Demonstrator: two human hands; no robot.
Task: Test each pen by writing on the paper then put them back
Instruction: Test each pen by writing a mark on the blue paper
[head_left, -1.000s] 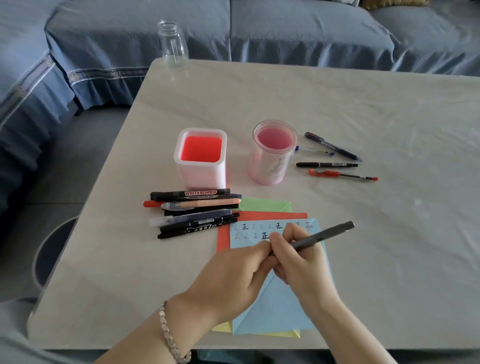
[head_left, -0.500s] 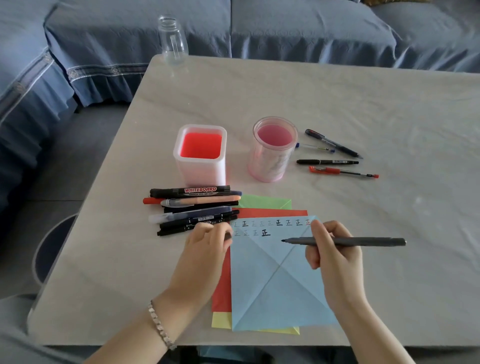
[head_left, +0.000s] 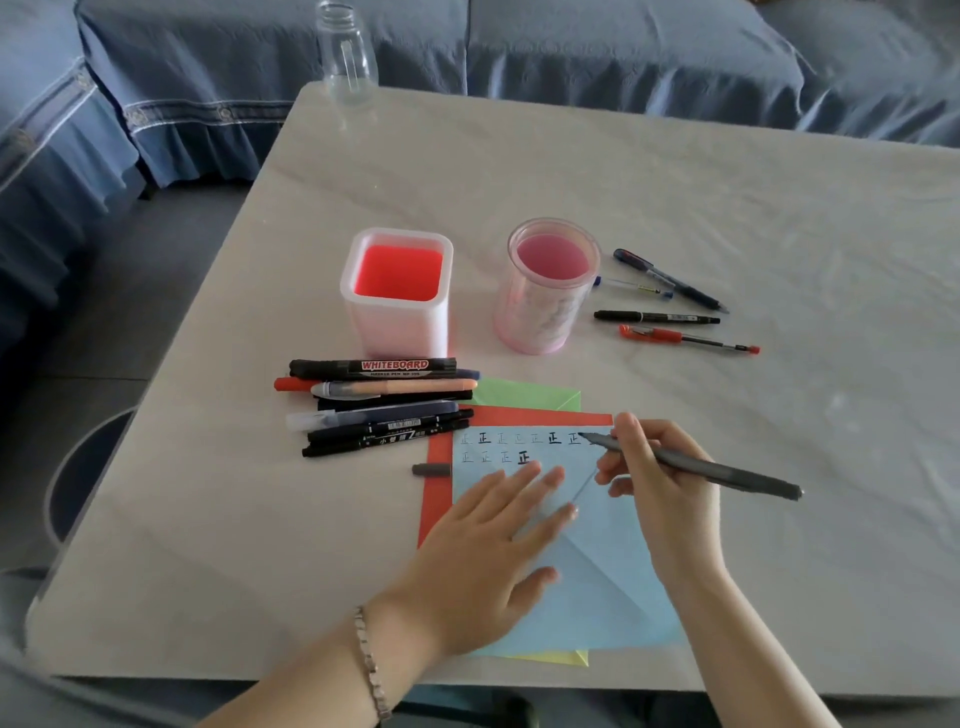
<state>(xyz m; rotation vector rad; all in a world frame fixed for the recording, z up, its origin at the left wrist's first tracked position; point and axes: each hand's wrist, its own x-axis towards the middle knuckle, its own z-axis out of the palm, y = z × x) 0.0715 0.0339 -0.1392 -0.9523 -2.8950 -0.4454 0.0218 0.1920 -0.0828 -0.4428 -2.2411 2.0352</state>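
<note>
My right hand (head_left: 660, 483) grips a grey pen (head_left: 727, 470), its tip at the end of the top row of written marks on the blue paper (head_left: 613, 582). My left hand (head_left: 493, 551) lies flat on that paper with fingers spread. The pen's grey cap (head_left: 431, 470) lies on the red sheet (head_left: 436, 493) just left of the blue one. A pile of several markers (head_left: 379, 405) lies to the left of the papers. Several more pens (head_left: 670, 312) lie to the right of the round pink holder (head_left: 545, 291). The square pink holder (head_left: 397, 296) stands left of it.
A clear empty bottle (head_left: 347, 52) stands at the table's far left corner. Green (head_left: 524, 395) and yellow (head_left: 571, 657) sheets stick out from under the stack. A blue-covered sofa (head_left: 571, 52) runs behind the table (head_left: 727, 182), and a round stool (head_left: 78, 483) sits at the left.
The cap came off and was set down by my left hand, which now lies flat on the blue paper. My right hand turned the pen and brought its tip onto the paper.
</note>
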